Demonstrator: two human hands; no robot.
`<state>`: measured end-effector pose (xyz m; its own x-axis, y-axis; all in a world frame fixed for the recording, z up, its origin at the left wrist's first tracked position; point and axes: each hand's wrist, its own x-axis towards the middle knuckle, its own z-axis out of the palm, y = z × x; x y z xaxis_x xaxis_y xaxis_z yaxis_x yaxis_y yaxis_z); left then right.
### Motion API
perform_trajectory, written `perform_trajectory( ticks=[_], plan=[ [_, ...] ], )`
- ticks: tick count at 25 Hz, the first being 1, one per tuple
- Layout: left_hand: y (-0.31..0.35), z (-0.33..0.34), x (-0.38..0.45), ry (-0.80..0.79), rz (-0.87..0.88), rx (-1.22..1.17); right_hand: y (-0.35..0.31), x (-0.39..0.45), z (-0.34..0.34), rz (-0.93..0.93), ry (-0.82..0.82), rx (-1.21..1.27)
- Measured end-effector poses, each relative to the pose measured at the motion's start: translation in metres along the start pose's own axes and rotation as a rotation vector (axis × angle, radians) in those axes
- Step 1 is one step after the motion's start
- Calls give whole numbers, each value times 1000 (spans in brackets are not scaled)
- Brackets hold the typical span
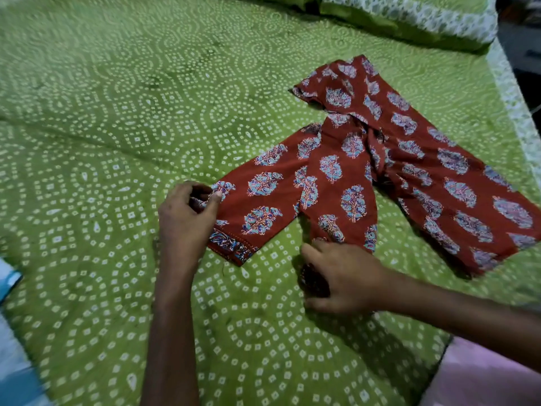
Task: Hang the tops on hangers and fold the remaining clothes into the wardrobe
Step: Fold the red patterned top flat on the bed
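- A small red top (pixel 380 171) with a blue and white flower print lies spread on a bed, right of the middle of the view, with its front opening gaping.
- One sleeve (pixel 257 206) reaches out flat to the left; its cuff has a darker patterned band. The other sleeve points away toward the far side of the bed, and the body runs off to the right.
- The left hand (pixel 187 218) pinches the cuff end of the near sleeve between thumb and fingers, most likely to pull it straight or begin turning it inward.
- The right hand (pixel 342 276) rests at the bottom hem of the near front panel, fingers curled down over the cloth. It seems to pin or grip the hem, though a dark shadow under the palm hides exactly what it grasps.
- Holding two ends like this keeps the thin cloth taut, so it can be smoothed before hanging or folding.
- Under the top is a green bedsheet (pixel 117 127) with white dotted swirls, with a few long creases.
- To the left and toward the viewer lies wide open sheet, giving room to fold or lift.
- The right side is tighter: the top's far edge lies near the bed's pale patterned border (pixel 515 112).
- A pillow (pixel 409 19) sits at the far side, well apart from the top.
- Something blue (pixel 11 288) shows at the left edge and pink cloth (pixel 480 379) at the lower right; both are blurred.
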<state>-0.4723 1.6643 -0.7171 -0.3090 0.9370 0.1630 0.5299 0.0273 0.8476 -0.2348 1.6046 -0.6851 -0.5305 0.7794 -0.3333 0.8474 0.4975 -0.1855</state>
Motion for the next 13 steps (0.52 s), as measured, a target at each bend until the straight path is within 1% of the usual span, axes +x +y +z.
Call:
perform_trajectory(
  ticks=[1,2,3,5,6,7,8,9,10,11,12,13],
  plan=[
    [2,1,-1,-26,-10,-23,-1,-6,15,12,49,-42],
    [0,2,-1,-40,-33,-37,-2,-4,21,57,112,106],
    [-3,1,1,-46,-66,-50,-2,5,21,162,222,426],
    [-11,0,5,-69,-159,-111,1,32,1,410,483,1176],
    [-13,-1,6,-84,-217,-190,-1,48,-15,424,560,1446],
    [-14,-1,7,-95,-279,-290,-10,65,-30,381,585,1595],
    [-14,-2,8,-102,-339,-390,-23,84,-42,322,562,1633],
    [-11,-5,9,-111,-399,-470,-37,102,-49,270,501,1568],
    [-11,-8,10,-126,-462,-525,-50,118,-53,241,415,1430],
    [-11,-11,11,-141,-517,-551,-60,130,-52,220,296,1269],
    [-13,-13,12,-150,-558,-543,-67,137,-45,198,173,1110],
    [-14,-15,13,-148,-570,-482,-68,138,-38,175,100,961]
  ],
)
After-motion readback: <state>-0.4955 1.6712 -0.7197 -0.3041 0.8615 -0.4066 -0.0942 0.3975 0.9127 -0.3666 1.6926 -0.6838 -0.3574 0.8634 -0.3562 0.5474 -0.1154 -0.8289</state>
